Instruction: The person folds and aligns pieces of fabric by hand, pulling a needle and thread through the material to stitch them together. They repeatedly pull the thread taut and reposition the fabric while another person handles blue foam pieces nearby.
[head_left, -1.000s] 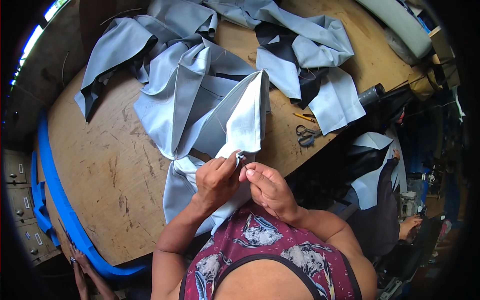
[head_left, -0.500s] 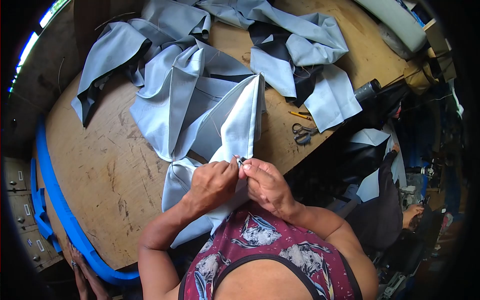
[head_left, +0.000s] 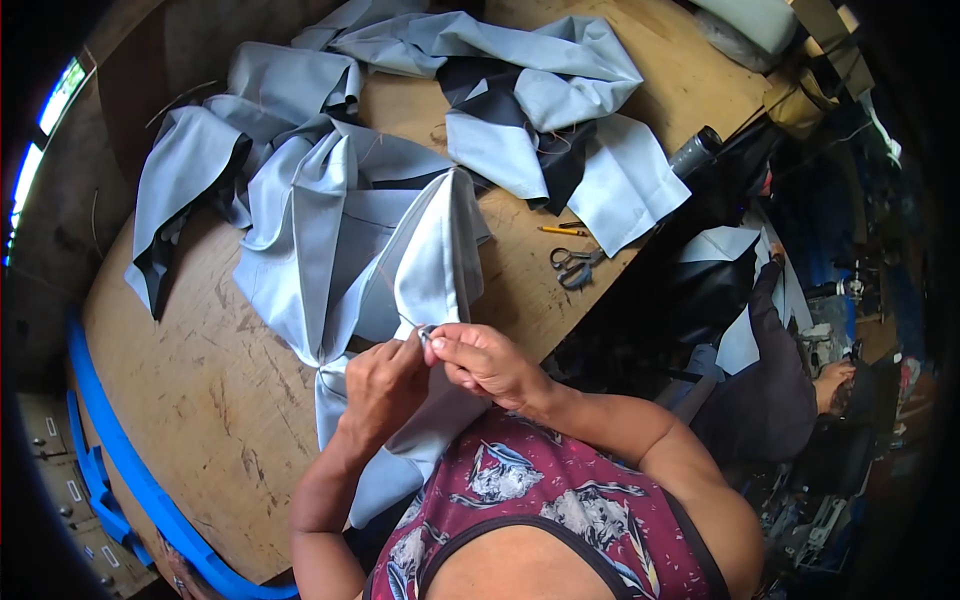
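Grey sewn fabric (head_left: 425,255) with raised seams stands bunched on the wooden table and drapes over its near edge against my body. My left hand (head_left: 385,388) is closed on the fabric's edge, its fingers pinched together. Right beside it, my right hand (head_left: 487,366) pinches the same edge between thumb and forefinger. A small dark bit shows between the fingertips, too small to name. Loose threads hang from the fabric near my hands.
Black-backed grey pieces (head_left: 560,100) lie across the far side of the wooden table (head_left: 190,400). Scissors (head_left: 575,268) and a yellow pencil (head_left: 562,231) are to the right. Blue edging (head_left: 130,465) runs along the left. A person in a dark sleeve (head_left: 765,330) works at right; another person's hand (head_left: 180,572) shows bottom left.
The view has shifted, so table and fabric appear further left. Both hands keep their pinch on the fabric edge, close together. The other person's hand at bottom left shows less now.
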